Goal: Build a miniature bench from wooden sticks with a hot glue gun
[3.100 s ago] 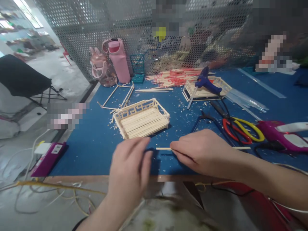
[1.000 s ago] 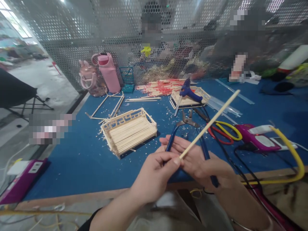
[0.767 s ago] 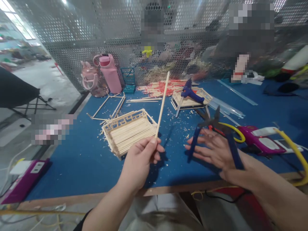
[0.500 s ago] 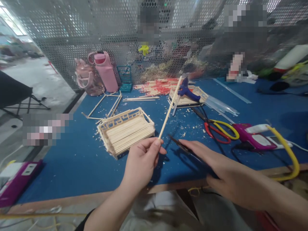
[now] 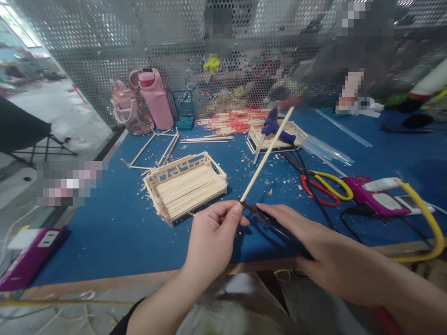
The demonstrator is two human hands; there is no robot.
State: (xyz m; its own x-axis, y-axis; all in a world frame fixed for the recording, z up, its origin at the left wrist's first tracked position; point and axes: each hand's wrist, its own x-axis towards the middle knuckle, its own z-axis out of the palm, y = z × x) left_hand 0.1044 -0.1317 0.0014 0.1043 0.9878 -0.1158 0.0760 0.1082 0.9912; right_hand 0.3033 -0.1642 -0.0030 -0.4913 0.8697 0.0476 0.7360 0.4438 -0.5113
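Observation:
My left hand (image 5: 213, 235) pinches a thin wooden stick (image 5: 267, 153) near its lower end. The stick slants up and to the right over the table. My right hand (image 5: 319, 242) is wrapped round dark-handled cutters (image 5: 279, 229), whose jaws meet the stick just above my left fingertips. Whether the jaws are fully closed on it I cannot tell. Left of the hands lies a small tray-like model (image 5: 188, 191) built of sticks, with a lattice railing along its back and a slatted floor.
Behind are a stick frame (image 5: 141, 151), a pile of red-tipped sticks (image 5: 230, 122) and a blue glue gun (image 5: 279, 132) on a second stick model (image 5: 251, 142). Red-and-yellow-handled scissors (image 5: 323, 188), clear glue sticks (image 5: 330, 151) and a purple power strip (image 5: 363, 186) lie right. Pink bottles (image 5: 157, 102) stand back left.
The cutters have moved left and up against the stick, at my left fingertips. The stick now leans further to the right. The view has shifted slightly.

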